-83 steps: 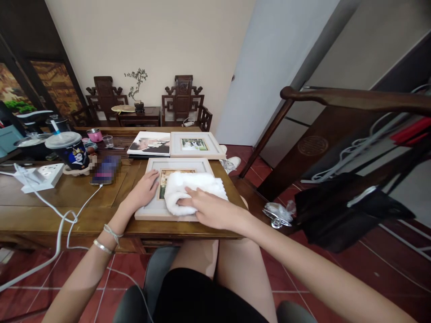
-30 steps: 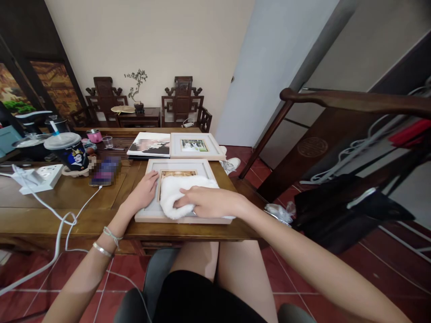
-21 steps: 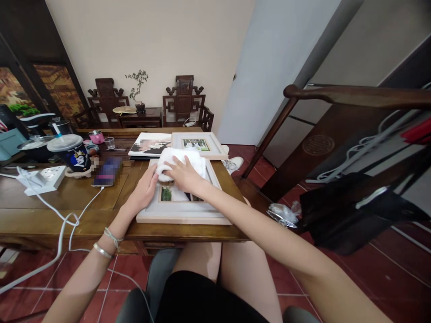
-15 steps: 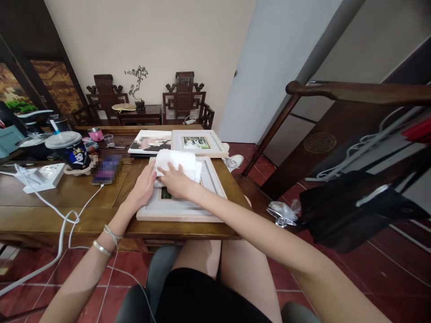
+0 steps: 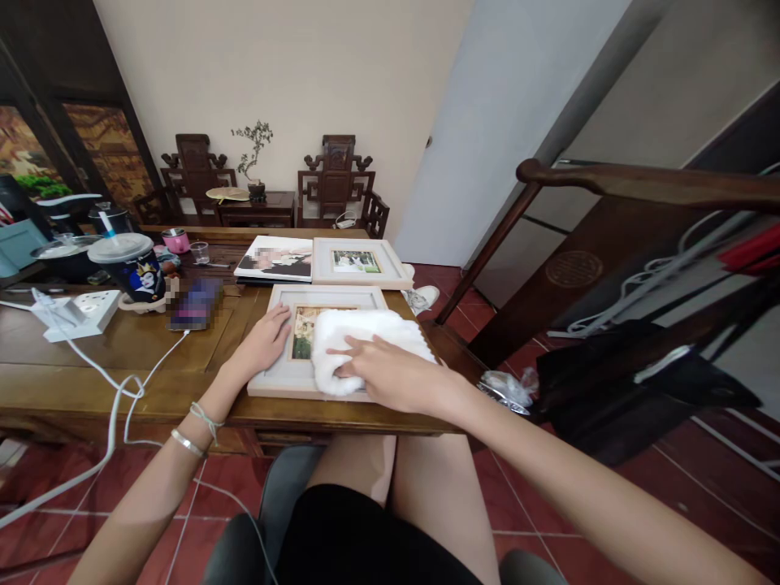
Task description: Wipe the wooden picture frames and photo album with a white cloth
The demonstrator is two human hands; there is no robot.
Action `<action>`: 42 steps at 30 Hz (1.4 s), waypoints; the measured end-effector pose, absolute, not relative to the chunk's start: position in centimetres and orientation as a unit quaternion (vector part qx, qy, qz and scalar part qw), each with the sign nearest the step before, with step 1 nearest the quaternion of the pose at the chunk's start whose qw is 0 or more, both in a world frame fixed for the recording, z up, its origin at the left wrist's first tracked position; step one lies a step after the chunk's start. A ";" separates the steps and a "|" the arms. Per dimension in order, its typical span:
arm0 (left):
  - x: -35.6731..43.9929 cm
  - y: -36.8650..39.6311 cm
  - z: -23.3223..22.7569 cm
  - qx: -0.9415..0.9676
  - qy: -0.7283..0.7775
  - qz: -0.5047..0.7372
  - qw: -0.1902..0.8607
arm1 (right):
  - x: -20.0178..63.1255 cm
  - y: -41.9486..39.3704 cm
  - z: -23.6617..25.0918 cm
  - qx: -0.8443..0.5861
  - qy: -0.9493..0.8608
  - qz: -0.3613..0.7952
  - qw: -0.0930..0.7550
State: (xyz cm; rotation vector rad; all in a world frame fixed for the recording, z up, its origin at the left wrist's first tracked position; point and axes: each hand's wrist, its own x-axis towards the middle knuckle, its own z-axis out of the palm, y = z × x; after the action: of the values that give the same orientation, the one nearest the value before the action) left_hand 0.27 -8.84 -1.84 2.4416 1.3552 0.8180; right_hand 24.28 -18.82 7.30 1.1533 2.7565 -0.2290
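Note:
A light wood picture frame (image 5: 268,390) with a pale mat lies flat at the table's near edge, its small photo (image 5: 302,335) partly covered. Over the right half of that frame is a fluffy white cloth (image 5: 378,321), folded at its left end. My right hand (image 5: 381,370) presses on the cloth from above, its fingers bent into the fabric. On the frame's left side rests my left hand (image 5: 266,343), fingers stretched out and flat against the border.
Behind lie a second frame (image 5: 390,252) and a white-edged photo print (image 5: 268,253). To the left are a phone (image 5: 193,305) on a cable, a power strip (image 5: 85,315) and a lidded drink cup (image 5: 137,268). A wooden chair (image 5: 609,183) stands at the right.
My right hand has moved the cloth from the frame's upper left to its right and nearer side, uncovering the photo's left part. My left hand stays on the frame's left side.

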 end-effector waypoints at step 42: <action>-0.5 -7.8 -3.0 0.851 0.457 0.252 0.065 | 26.3 -20.9 5.3 0.430 0.900 -0.064 -0.011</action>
State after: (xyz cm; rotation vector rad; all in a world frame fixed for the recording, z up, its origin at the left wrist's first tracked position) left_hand -0.53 -7.77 -2.97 2.5664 1.3777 0.7616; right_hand 26.30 -20.93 5.30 1.3604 2.8485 -0.2020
